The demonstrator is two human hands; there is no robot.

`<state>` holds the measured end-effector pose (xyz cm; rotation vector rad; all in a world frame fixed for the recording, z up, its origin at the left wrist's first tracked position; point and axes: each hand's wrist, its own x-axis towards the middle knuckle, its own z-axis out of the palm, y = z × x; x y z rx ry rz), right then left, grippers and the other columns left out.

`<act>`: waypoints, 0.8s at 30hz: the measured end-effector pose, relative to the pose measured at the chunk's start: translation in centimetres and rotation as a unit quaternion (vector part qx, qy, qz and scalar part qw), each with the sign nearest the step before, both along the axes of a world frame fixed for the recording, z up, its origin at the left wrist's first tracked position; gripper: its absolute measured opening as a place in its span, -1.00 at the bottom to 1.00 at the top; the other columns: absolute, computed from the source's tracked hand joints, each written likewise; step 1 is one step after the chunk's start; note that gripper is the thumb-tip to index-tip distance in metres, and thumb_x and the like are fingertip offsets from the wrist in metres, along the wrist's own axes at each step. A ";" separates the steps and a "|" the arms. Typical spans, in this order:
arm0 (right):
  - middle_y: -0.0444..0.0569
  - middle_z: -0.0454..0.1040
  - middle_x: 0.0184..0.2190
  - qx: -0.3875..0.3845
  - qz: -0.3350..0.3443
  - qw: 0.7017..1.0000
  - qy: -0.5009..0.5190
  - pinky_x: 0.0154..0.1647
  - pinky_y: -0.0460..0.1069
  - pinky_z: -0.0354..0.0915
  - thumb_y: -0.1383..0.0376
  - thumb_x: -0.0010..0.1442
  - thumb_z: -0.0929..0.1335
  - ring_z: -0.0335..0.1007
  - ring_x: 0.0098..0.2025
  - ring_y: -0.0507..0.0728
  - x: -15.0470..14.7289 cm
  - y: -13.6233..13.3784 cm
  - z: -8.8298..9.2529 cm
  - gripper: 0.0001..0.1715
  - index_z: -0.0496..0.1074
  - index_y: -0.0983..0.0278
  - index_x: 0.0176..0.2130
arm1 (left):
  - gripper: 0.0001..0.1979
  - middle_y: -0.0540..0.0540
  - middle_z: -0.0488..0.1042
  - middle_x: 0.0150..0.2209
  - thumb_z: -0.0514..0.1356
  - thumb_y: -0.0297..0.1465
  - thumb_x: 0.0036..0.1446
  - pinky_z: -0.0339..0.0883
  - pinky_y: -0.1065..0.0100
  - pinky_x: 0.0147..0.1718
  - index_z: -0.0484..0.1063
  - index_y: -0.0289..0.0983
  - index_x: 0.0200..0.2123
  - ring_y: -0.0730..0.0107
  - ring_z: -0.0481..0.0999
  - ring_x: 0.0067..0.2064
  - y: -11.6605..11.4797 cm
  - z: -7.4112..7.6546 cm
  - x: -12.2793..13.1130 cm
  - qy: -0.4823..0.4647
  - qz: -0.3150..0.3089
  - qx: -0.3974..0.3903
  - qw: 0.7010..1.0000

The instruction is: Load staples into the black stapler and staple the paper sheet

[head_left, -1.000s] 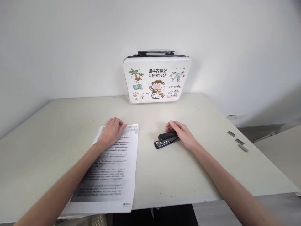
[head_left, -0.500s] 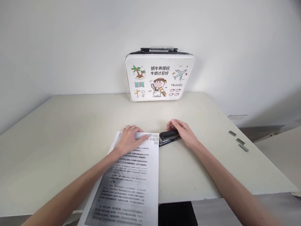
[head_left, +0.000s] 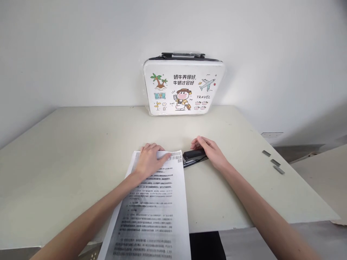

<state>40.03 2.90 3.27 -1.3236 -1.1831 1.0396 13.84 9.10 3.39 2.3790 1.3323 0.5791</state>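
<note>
Since a second ago the paper [head_left: 154, 220] has been shifting right; its far right corner is now meeting the nose of the stapler [head_left: 194, 155], and over the last half second it's hardly been moving. So page and stapler are now lining up. Can't tell if the corner is sitting between the stapler's arms or just covering the nose.

Left hand [head_left: 150, 160]: thumb is pressing on top near the far edge, other fingers are curling over that edge, pinching the paper. Right hand [head_left: 213, 151]: fingers are half curling around the stapler's rear; can't tell how firmly they're gripping.

Stapler is lying on the tabletop [head_left: 81, 144], right of the paper. Paper's near end is hanging past the near edge. Three grey strips [head_left: 275, 162] are lying well off right; a white case [head_left: 187, 86] is standing against the wall [head_left: 81, 47]. Neither is blocking the hands. Only the page itself is hiding the nose.
</note>
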 end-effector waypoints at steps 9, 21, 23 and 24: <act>-0.02 0.61 -0.26 -0.006 0.008 1.000 0.004 -0.04 0.05 0.36 -0.25 0.32 0.30 0.48 -0.21 0.15 0.2 0.2 -0.3 -0.39 0.53 0.19 -0.30 | -0.81 -0.13 0.54 -0.12 0.18 -0.20 0.36 0.33 -0.06 0.09 0.45 -0.20 -0.14 0.05 0.47 -0.03 -0.9 -0.3 -0.4 -0.021 -0.025 0.084 0.996; -0.03 0.63 -0.27 -0.009 0.010 1.000 0.007 -0.04 0.02 0.37 -0.26 0.33 0.29 0.50 -0.21 0.14 0.3 0.2 -0.3 -0.37 0.53 0.20 -0.27 | -0.39 -0.10 0.17 0.48 0.19 -0.01 0.38 0.04 -0.10 0.44 0.23 -0.03 0.39 -0.03 0.01 0.52 -1.1 1.9 -2.9 0.044 -0.310 0.002 0.950; -0.02 0.63 -0.26 -0.009 0.009 1.000 -0.003 -0.03 0.03 0.37 -0.27 0.32 0.29 0.51 -0.20 0.15 0.2 0.2 -0.2 -0.36 0.53 0.20 -0.27 | -0.31 -0.07 0.11 0.51 0.17 0.03 0.37 -0.04 -0.13 0.46 0.12 -0.01 0.46 -0.03 -0.05 0.54 -1.4 1.6 -2.5 0.052 -0.310 -0.002 0.949; -0.02 0.63 -0.25 -0.006 0.008 1.000 -0.008 -0.03 0.03 0.37 -0.28 0.32 0.28 0.51 -0.19 0.15 0.2 0.2 -0.2 -0.36 0.53 0.20 -0.28 | -0.28 -0.07 0.09 0.51 0.16 0.04 0.38 -0.08 -0.14 0.47 0.09 -0.01 0.48 -0.03 -0.07 0.54 -1.6 1.4 -2.3 0.054 -0.306 0.000 0.951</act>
